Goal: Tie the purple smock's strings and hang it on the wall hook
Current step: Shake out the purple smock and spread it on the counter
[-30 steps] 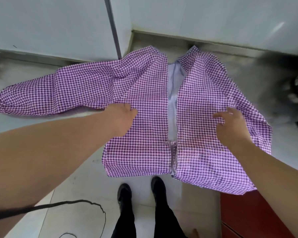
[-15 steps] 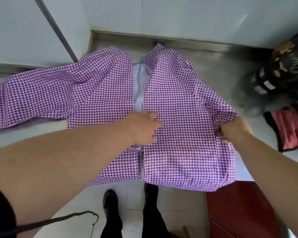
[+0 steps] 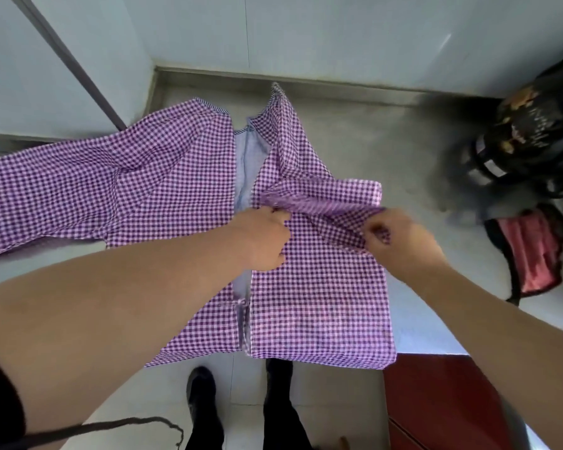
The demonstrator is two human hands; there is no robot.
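Both hands are closed on cloth. The right hand [image 3: 400, 241] pinches the smock's right sleeve [image 3: 325, 203], which is folded inward across the garment's body, and the left hand [image 3: 260, 238] grips the other end of that fold near the centre opening. The sleeve stretches as a taut band between them.

By my reading, this is a tidying or folding step rather than knotting. Below the left hand, one pair of strings [image 3: 242, 308] looks already tied across the opening; whether any remain loose near the collar I cannot tell. Next, the sleeve should be laid flat, any open ties found, then the collar lifted toward a hook, which is not in view.

The purple smock [image 3: 319, 303] is thin checked cotton, soft and crease-prone, with a pale lining showing at the opening. It lies on a smooth grey surface [image 3: 371, 134], its other sleeve trailing far left of the hands. Right of the right hand sit a dark bag [image 3: 533, 131] and a pink-lined pouch [image 3: 533, 251].
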